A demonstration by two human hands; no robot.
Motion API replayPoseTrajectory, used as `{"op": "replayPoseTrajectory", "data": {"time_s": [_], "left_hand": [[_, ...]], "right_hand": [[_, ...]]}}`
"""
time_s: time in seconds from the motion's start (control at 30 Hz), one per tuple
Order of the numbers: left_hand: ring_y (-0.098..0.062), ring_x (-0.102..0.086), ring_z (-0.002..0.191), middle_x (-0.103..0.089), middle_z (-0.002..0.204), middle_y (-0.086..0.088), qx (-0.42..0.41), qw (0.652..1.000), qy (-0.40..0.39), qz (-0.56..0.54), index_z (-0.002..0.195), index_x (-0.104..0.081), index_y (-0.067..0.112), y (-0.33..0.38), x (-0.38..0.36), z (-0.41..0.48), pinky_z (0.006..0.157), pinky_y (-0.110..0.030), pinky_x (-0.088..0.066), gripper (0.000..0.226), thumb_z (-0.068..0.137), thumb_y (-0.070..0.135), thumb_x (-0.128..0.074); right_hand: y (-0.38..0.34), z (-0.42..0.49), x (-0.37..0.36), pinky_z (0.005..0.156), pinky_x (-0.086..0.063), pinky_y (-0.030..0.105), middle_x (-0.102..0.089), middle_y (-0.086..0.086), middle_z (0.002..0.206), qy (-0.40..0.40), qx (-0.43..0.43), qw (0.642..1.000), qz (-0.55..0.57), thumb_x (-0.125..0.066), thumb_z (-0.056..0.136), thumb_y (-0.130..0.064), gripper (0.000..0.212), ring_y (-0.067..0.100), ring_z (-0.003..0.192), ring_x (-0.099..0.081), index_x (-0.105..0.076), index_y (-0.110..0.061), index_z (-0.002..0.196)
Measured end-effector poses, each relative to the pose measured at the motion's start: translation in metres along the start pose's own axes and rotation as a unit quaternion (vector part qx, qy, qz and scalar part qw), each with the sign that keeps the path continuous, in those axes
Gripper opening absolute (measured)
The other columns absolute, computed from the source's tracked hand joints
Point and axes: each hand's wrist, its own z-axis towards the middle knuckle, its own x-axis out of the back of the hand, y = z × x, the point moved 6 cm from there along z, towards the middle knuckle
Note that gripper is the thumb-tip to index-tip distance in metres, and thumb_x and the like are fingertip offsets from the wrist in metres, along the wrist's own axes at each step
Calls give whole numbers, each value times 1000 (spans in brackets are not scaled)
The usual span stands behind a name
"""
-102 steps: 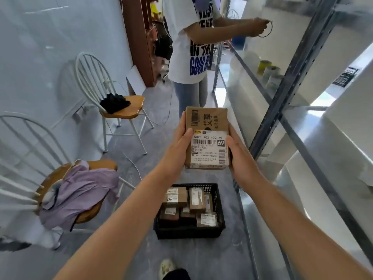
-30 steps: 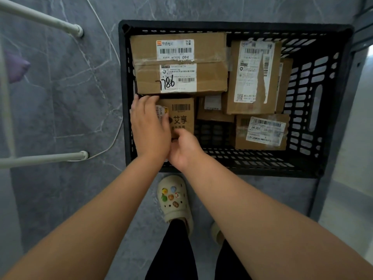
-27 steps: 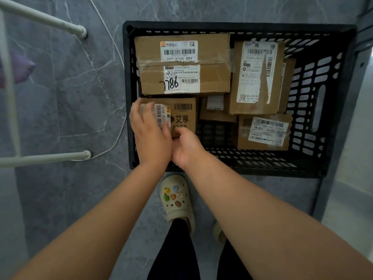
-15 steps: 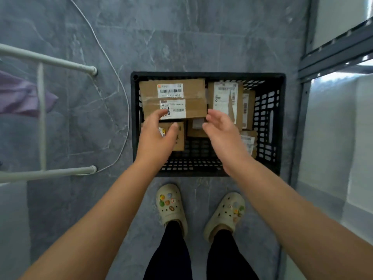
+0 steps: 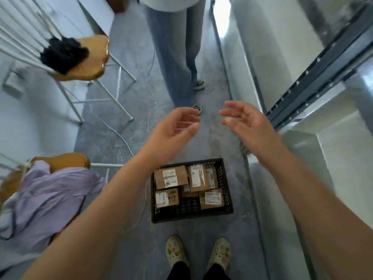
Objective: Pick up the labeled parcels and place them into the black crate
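The black crate stands on the grey floor just ahead of my feet. Several labeled cardboard parcels lie inside it. The small parcel with a white label lies in its near left corner, below a wider parcel. My left hand and my right hand are raised well above the crate, palms facing each other, fingers spread, nothing in either.
A person in grey trousers stands on the floor ahead. Two white chairs stand on the left, one with a black cloth, one with a lilac garment. A metal shelf rack runs along the right. A white cable crosses the floor.
Both hands set the small parcel in the crate's near left corner, let go and rose empty. The view lifted from the crate to the aisle.
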Motion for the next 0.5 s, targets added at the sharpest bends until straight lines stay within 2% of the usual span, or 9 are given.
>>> {"op": "replayPoseTrajectory", "data": {"time_s": [0.1, 0.2, 0.3, 0.43, 0.5], "left_hand": [[-4, -61, 92, -65, 104, 0, -55, 998, 14, -3, 105, -55, 31, 75, 5, -11, 81, -16, -48, 25, 93, 9, -57], [-10, -61, 97, -65, 107, 0, -114, 993, 9, -1, 112, -56, 23, 132, -5, -10, 82, -18, -48, 22, 93, 11, -58], [-2, -63, 98, -65, 110, 8, -174, 985, -18, 5, 114, -55, 27, 188, -19, -9, 83, -15, -49, 23, 93, 19, -59], [-8, -63, 104, -65, 112, 7, -240, 966, -100, -2, 113, -55, 29, 250, -39, -7, 91, -22, -50, 23, 93, 19, -59], [-4, -63, 101, -67, 109, 8, -266, 957, -118, -9, 113, -57, 29, 268, -44, -9, 87, -18, -49, 21, 93, 21, -60]], "right_hand": [[-63, -28, 33, 72, -48, 9, -64, 2, 106, 18, 52, 998, 9, -55, 90, -1, 31, 7, 88, -61, -53, -14, 118], [-114, -52, 54, 79, -48, 13, -64, 8, 110, 35, 105, 994, -1, -55, 91, -2, 32, 15, 93, -61, -53, -10, 121], [-154, -80, 79, 83, -50, 19, -66, 4, 110, 87, 134, 987, -5, -55, 91, -6, 31, 18, 100, -63, -53, -15, 121], [-189, -114, 111, 81, -52, 15, -68, -3, 105, 190, 167, 967, -14, -57, 91, -11, 30, 11, 97, -65, -56, -20, 119], [-195, -130, 121, 83, -52, 18, -69, -9, 103, 246, 170, 954, -20, -58, 90, -14, 28, 7, 95, -66, -57, -27, 116]]}}
